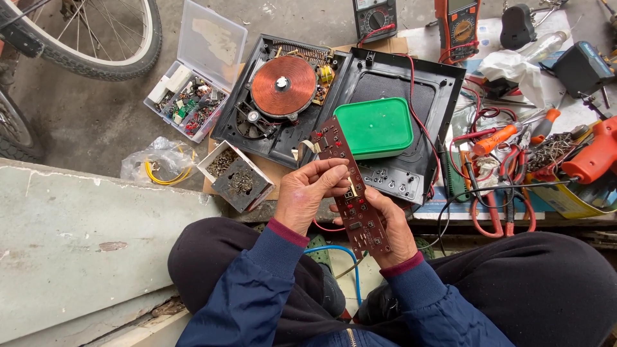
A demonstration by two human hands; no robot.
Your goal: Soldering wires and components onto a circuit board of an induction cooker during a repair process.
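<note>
Circuit board (350, 193): long red strip, held over lap just below green lid (374, 126). Left hand (308, 193) pinches mid-edge, right hand (392, 228) cradles lower end. Likely light, stiff, fragile; grip by edges.

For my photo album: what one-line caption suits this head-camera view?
Both hands, left hand and right hand, hold a red circuit board above an opened induction cooker.

Long reddish-brown circuit board (350, 186), tilted
</note>
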